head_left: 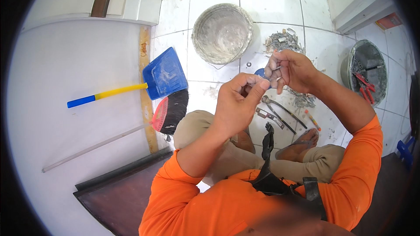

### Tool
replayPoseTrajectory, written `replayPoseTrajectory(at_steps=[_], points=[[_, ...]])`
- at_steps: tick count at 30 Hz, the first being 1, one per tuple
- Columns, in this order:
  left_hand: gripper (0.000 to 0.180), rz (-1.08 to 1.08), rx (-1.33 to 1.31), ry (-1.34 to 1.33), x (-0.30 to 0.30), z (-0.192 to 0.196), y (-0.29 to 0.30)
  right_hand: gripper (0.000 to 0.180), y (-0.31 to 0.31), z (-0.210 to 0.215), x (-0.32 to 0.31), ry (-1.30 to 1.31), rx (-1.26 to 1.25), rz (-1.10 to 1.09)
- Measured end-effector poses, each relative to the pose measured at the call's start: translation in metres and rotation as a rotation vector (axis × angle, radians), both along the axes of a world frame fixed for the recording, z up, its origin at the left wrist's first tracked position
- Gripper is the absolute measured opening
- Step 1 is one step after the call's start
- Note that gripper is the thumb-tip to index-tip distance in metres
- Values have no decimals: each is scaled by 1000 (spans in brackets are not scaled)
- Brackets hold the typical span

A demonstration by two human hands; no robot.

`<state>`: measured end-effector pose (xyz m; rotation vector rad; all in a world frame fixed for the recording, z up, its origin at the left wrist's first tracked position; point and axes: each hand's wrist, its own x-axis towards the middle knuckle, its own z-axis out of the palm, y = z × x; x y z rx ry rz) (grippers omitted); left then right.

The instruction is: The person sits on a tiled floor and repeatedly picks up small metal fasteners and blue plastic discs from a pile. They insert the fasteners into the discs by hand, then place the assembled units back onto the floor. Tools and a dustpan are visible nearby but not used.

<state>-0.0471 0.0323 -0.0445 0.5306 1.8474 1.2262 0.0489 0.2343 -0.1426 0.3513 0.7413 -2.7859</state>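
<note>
The left hand (238, 100) is raised with its fingers curled in and thumb pressed to the fingertips, pinching something too small to make out, perhaps a thin wire or pin. At about two o'clock from it, just beside it, the right hand (291, 67) is closed in a narrow pinch on a small pale metal piece (276, 68) held between thumb and forefinger. Below the hands, on the white tiled floor (271, 0), lie a pair of pincers (280, 109) and a flat metal bracket (267, 114). At twelve o'clock from the right hand sits a heap of small metal parts (282, 40); at eleven o'clock stands an empty grey bucket (222, 32). At three o'clock a second bucket (365, 72) holds red-handled pliers (364, 81). A blue dustpan (164, 74) lies at nine o'clock.
</note>
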Motion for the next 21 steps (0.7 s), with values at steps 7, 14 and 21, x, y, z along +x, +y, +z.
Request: replayPoseTrajectory(at_steps=[7,14,21], points=[[30,181,10,-370,-6,0,3,33,-2,26,6,152,774,-13],[33,216,113,-529,-3,-5,3,27,4,36,10,340,1007,-42],[27,204,135,-467,0,-2,2,26,14,41,13,395,1041,33]])
